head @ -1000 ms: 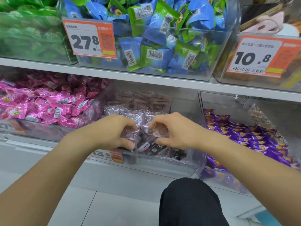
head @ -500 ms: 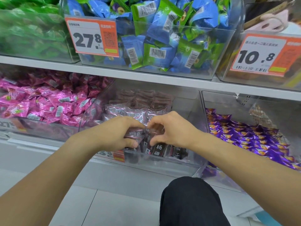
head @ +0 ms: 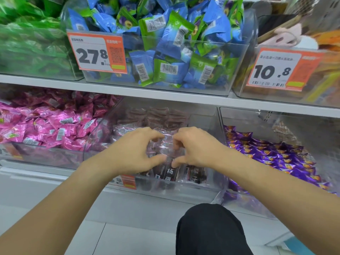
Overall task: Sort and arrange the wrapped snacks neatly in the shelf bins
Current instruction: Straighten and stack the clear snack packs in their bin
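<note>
Wrapped snacks (head: 166,163) in the clear middle bin (head: 184,192), lower centre of the frame, are being pinched by the left hand (head: 134,151) and right hand (head: 195,146), probably for being lined up in rows.

Left hand (head: 134,151) and right hand (head: 195,146): now close together over the middle clear bin (head: 184,190), fingertips nearly meeting, where a second ago a gap lay between them. Clear-wrapped snack packets (head: 165,150): now gathered upright between the two hands, no longer loosely spread. Dark packets with white characters (head: 170,173): now exposed at the bin's front wall below the thumbs, previously mostly covered by the hands.
</note>
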